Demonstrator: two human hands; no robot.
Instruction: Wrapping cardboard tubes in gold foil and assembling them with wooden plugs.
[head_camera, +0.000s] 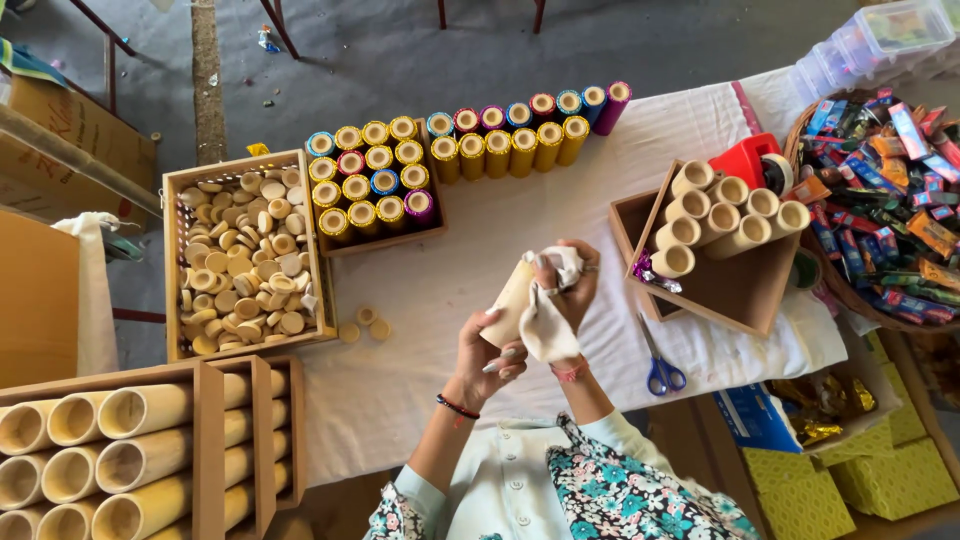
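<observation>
Two hands busy over middle of white table cloth. Left hand wrapped around bottom of pale bamboo tube, holding tight. Right hand squeezing white rag against tube top. Blue scissors near front edge. Box of round wooden lids at left edge.

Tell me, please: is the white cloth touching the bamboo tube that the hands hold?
Touching. The head view shows the right hand pressing the white cloth against the bamboo tube, which the left hand grips from below.
</observation>
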